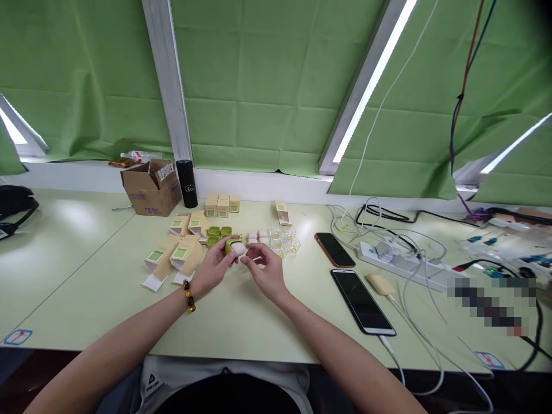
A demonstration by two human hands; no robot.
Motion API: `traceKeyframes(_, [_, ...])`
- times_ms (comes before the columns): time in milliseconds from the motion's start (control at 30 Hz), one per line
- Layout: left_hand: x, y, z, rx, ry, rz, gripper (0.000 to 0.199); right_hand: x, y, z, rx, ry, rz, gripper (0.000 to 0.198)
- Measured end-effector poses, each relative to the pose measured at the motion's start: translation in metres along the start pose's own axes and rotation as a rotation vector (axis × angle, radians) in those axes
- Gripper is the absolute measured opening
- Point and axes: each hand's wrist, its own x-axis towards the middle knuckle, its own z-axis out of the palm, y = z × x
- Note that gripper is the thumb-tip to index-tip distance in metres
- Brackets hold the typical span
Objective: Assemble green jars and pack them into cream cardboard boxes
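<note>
My left hand [217, 261] is closed round a small green container [228, 245], above the table's middle. In the mouth of this container shows a pale pink, rounded piece [237, 248]. My right hand [266, 273] is just right of it, thumb and forefinger a little apart, with nothing visible between them. Whether its fingertips touch the pink piece I cannot tell. Behind my hands stand several green square containers [214, 231], several pale pink pieces [252, 236] and a cluster of clear plastic cups [290, 233].
Opened beige cartons [186, 255] lie left of my hands. Closed small boxes [223, 207] stand behind, near a black tumbler [187, 184] and a cardboard box [150, 192]. Two phones [362, 302], a power strip [401, 265] and tangled cables occupy the right side.
</note>
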Motion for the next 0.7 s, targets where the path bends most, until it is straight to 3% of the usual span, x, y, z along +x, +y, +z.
traceKeyframes(100, [0.003,-0.001,-0.002,-0.203,-0.045,-0.116,0.05,0.0,0.004,-0.007,-0.32,0.018,-0.361,0.045])
traceKeyframes(200, [0.003,-0.004,0.0,-0.304,-0.094,-0.16,0.046,0.0,0.009,-0.01,-0.504,-0.012,-0.554,0.046])
traceKeyframes(367, [0.0,-0.005,0.004,-0.317,-0.162,-0.153,0.045,0.001,0.015,-0.009,-0.594,-0.051,-0.652,0.04])
traceKeyframes(700, [-0.002,-0.004,0.005,-0.284,-0.138,-0.148,0.048,-0.001,0.011,-0.007,-0.581,-0.079,-0.708,0.043])
